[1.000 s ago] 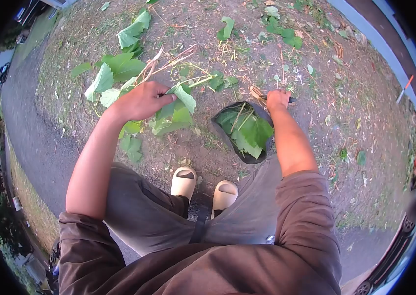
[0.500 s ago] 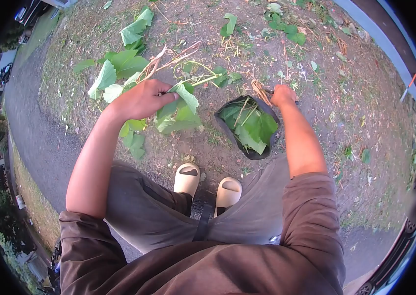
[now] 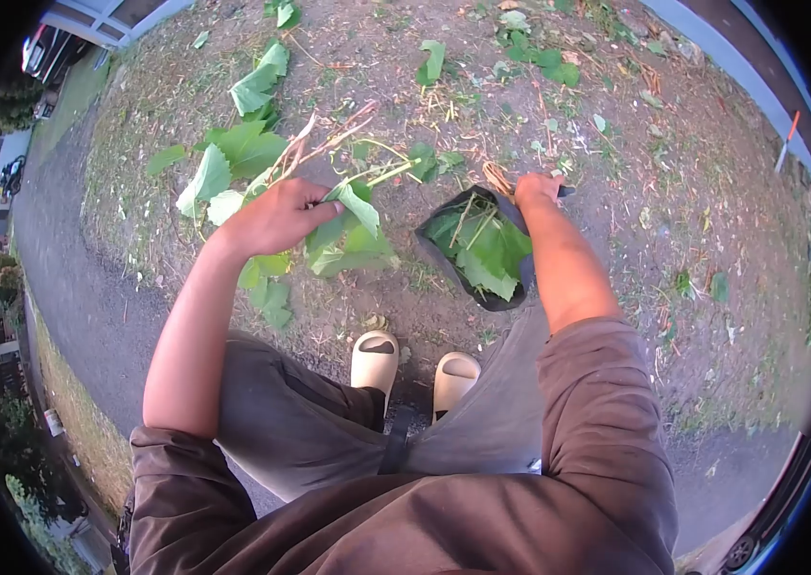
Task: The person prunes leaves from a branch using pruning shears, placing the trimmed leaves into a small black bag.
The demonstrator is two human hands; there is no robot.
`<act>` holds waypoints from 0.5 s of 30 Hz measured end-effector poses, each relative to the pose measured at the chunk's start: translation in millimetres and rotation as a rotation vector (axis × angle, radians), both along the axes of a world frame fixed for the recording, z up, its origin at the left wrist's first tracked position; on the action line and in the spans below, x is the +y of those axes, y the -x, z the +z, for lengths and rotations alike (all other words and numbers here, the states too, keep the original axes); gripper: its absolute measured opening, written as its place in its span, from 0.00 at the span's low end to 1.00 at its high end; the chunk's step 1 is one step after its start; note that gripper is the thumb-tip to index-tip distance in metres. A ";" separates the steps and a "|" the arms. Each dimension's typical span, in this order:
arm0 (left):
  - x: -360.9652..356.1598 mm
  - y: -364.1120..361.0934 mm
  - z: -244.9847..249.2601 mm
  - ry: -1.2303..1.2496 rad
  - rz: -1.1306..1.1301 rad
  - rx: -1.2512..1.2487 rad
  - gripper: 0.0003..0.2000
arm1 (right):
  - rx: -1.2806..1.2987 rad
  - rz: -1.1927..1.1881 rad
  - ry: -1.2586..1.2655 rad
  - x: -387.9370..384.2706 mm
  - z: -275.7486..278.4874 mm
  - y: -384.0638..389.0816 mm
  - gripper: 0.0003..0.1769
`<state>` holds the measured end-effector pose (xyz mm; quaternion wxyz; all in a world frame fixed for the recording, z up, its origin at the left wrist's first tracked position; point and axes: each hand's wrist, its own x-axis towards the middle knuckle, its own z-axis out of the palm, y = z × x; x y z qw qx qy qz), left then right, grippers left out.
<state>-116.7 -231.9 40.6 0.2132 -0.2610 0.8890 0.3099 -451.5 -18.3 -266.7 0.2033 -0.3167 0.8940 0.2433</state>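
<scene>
My left hand (image 3: 276, 216) is closed around a bunch of leafy vine cuttings (image 3: 358, 225), thumb pressed on top. Broad green leaves hang below and beside the fist, and bare tan stems (image 3: 334, 139) stick out beyond it. My right hand (image 3: 537, 189) is a fist at the far right rim of a black bag (image 3: 449, 268). A small dark end (image 3: 566, 192) pokes out past this fist; what it belongs to is hidden. Inside the bag lie large green leaves (image 3: 492, 254) and cut stems. Dry brown stems (image 3: 496, 176) show just left of the right fist.
Bare soil with sparse grass carries scattered leaves (image 3: 551, 65) and clippings. My sandals (image 3: 374, 364) stand close before the bag. Asphalt (image 3: 65, 249) runs along the left, a pale blue edge (image 3: 760, 105) along the right, with an orange-tipped stick (image 3: 789, 139) near it.
My right hand has shifted slightly left, closer over the bag's rim. The left hand still grips the vine cuttings, and the whole view has tilted a little.
</scene>
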 end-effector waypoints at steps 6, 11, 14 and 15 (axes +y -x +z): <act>-8.7 -26.8 5.6 0.017 0.090 -0.013 0.20 | -0.099 -0.144 0.099 -17.6 -4.7 -1.8 0.19; -20.8 -30.1 7.2 0.009 0.104 -0.005 0.20 | -0.104 -0.148 0.134 -14.6 -2.7 9.1 0.18; -20.7 -26.3 10.0 -0.003 0.128 -0.076 0.20 | -0.049 -0.141 0.198 -15.3 10.3 8.4 0.19; -21.1 -25.3 7.2 -0.007 0.125 -0.080 0.20 | -0.093 -0.178 0.200 -20.1 18.2 13.1 0.22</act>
